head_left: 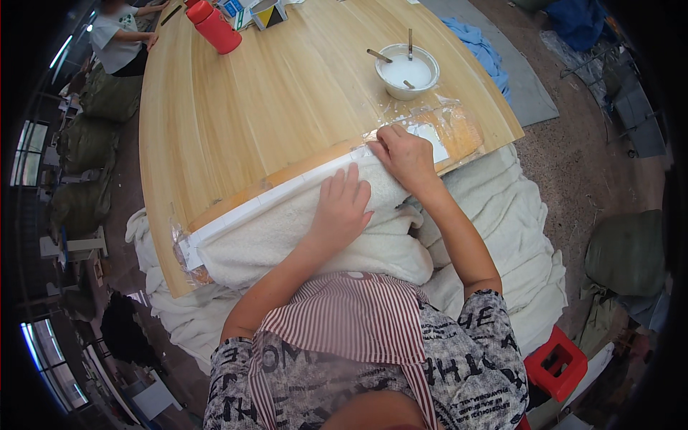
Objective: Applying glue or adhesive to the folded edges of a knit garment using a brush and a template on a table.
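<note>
A length of white fleecy fabric (pixel 265 240) lies with its upper edge along a white strip (pixel 261 203) on a brown board (pixel 469 134) at the table's near edge. My left hand (pixel 342 208) rests on the fabric, fingers stretched out and a little apart, the tips close to the strip. Farther right, my right hand (pixel 407 156) has its fingers curled, thumb and forefinger closed at the fabric's upper edge by the strip's end. What lies under those fingertips is partly hidden. Beside that hand a small white rectangle (pixel 430 140) sits on the board.
A bowl of white paste (pixel 412 70) with several sticks in it stands beyond my right hand. A red bottle (pixel 215 29) and small boxes (pixel 269 13) are at the far left. Another person (pixel 118 36) stands there. A red stool (pixel 555 364) is at the lower right.
</note>
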Motion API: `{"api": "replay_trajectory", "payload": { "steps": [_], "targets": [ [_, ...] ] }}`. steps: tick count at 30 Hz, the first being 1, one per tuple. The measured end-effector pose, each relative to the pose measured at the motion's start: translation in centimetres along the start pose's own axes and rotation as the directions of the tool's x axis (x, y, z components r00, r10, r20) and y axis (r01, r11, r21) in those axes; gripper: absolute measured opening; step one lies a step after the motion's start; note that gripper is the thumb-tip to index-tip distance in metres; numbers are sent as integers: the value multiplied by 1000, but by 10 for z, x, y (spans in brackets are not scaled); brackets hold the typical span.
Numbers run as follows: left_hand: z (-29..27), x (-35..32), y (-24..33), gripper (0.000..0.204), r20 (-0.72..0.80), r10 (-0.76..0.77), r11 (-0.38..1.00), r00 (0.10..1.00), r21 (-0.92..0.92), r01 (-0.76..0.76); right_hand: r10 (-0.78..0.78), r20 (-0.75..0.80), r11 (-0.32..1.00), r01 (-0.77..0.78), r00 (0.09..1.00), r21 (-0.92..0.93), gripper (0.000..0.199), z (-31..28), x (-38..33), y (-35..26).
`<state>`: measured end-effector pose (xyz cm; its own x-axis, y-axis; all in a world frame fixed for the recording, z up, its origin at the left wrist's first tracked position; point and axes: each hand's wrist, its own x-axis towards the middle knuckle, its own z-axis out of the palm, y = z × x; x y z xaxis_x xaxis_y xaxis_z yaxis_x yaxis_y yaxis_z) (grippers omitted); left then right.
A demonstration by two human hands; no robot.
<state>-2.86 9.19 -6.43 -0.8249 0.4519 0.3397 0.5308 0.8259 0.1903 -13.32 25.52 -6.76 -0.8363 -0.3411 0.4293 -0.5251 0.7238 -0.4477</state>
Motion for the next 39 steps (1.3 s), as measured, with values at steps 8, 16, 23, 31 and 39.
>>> {"api": "replay_trajectory", "payload": {
  "steps": [8, 16, 23, 31, 39],
  "targets": [
    [0, -2, 0, 59, -12, -15, 999, 1000, 51, 15, 87, -405, 996, -69, 910, 61, 24, -43, 36, -1],
    [5, -2, 3, 61, 25, -29, 999, 999, 25, 29, 96, -229, 995, -102, 969, -15, 24, -38, 77, 50],
    [2, -4, 1, 59, 33, -15, 999, 999, 46, 13, 347, -248, 840, -182, 904, 511, 28, -65, 72, 64],
    [4, -4, -1, 60, 12, -29, 999, 1000, 26, 28, 424, -431, 728, -17, 796, 685, 25, -61, 8, 12],
    [7, -4, -1, 56, -19, -16, 1000, 1000, 17, 16, 375, -85, 611, -177, 923, 771, 23, -15, -33, -38]
  ]
}}
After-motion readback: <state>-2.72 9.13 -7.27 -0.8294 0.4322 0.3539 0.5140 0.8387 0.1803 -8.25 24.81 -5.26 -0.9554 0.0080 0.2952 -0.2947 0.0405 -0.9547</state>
